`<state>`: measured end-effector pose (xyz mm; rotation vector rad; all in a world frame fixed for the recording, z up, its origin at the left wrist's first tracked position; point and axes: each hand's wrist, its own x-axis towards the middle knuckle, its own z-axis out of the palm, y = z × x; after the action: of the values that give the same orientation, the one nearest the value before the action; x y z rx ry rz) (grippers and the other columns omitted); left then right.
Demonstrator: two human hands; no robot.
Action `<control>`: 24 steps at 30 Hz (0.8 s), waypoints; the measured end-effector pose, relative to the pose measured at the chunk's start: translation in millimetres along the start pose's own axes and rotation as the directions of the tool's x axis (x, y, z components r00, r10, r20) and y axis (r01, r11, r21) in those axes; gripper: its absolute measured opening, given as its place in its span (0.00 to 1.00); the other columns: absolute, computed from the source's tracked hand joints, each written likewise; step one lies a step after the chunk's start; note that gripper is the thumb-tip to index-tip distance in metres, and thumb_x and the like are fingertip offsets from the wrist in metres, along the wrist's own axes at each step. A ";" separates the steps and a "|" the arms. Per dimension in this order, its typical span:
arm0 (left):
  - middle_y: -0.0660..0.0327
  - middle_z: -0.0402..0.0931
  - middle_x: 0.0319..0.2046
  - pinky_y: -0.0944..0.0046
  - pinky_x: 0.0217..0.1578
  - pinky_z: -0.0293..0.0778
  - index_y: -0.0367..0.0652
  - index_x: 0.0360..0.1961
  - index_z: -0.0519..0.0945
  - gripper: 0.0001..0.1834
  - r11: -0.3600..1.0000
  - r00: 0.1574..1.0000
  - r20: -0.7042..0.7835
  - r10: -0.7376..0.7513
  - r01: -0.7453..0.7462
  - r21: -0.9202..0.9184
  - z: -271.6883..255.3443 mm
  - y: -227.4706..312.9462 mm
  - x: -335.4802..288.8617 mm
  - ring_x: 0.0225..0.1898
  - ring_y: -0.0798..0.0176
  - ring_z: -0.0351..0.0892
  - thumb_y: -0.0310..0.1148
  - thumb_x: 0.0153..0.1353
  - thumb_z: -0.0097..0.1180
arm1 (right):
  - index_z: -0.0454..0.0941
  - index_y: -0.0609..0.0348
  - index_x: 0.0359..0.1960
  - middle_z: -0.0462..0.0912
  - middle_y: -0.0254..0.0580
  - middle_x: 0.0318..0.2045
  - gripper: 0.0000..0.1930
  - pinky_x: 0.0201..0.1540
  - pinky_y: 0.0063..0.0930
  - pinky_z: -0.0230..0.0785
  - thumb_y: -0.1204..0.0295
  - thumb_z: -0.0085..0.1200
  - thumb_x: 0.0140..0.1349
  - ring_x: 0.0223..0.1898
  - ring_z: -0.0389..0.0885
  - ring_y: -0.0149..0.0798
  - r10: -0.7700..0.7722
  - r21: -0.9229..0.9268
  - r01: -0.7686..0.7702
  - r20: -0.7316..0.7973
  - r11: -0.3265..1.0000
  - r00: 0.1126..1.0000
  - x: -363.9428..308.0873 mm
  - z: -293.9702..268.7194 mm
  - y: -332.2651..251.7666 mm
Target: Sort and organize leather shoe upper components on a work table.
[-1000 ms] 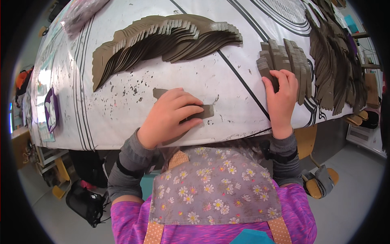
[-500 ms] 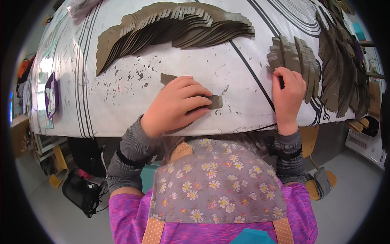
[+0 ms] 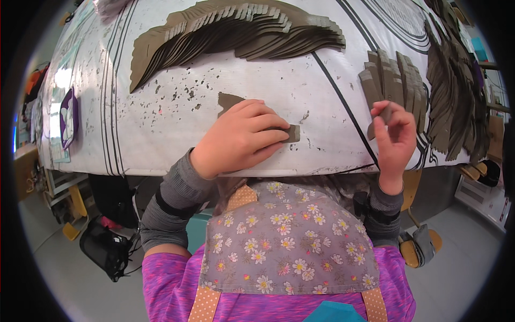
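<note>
Here the left hand [image 3: 238, 137] lies flat on a brown cardboard strip [image 3: 292, 133] near the bench's [image 3: 161, 123] near edge, fingers pressed together on it. The right hand [image 3: 394, 139] is lifted, its fingers pinching another brown piece [image 3: 382, 115], just near a small stack of similar pieces [image 3: 391, 75]. A long fanned row of cut pieces [image 3: 236, 29] lies farther away.

A white, paint-flecked table [image 3: 161, 129] carries fanned rows of brown cut pieces [image 3: 236, 29] and a single piece [image 3: 228, 101].
</note>
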<state>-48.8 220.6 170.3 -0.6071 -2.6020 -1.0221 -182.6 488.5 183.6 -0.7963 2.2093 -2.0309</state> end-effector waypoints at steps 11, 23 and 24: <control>0.63 0.79 0.39 0.56 0.45 0.74 0.41 0.38 0.81 0.13 0.998 1.000 0.024 0.013 -0.014 0.068 0.7 4.8 2.7 0.42 0.57 0.76 0.26 0.49 0.63 | 0.76 0.61 0.32 0.80 0.45 0.45 0.09 0.45 0.36 0.71 0.80 0.62 0.49 0.43 0.78 0.48 -0.147 -0.217 0.350 0.621 0.911 0.770 -4.2 47.9 -4.9; 0.63 0.79 0.39 0.58 0.43 0.75 0.40 0.38 0.81 0.14 0.998 1.000 0.016 0.008 -0.009 0.059 0.8 4.3 3.7 0.41 0.57 0.76 0.26 0.48 0.63 | 0.79 0.60 0.35 0.80 0.42 0.44 0.11 0.46 0.35 0.71 0.80 0.62 0.48 0.44 0.78 0.46 -0.175 -0.266 0.438 0.651 0.859 0.739 -4.1 50.9 -1.0; 0.63 0.79 0.39 0.58 0.43 0.75 0.40 0.38 0.81 0.14 0.998 1.000 0.016 0.007 -0.008 0.059 0.7 4.4 3.8 0.41 0.57 0.76 0.26 0.48 0.63 | 0.79 0.60 0.35 0.80 0.41 0.44 0.11 0.46 0.35 0.71 0.80 0.62 0.48 0.44 0.78 0.46 -0.172 -0.273 0.439 0.650 0.856 0.740 -4.2 51.0 -1.1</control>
<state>-50.0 225.1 173.9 -0.6131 -2.6312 -0.9388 -160.2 443.1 176.0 -1.6905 2.1968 -1.0978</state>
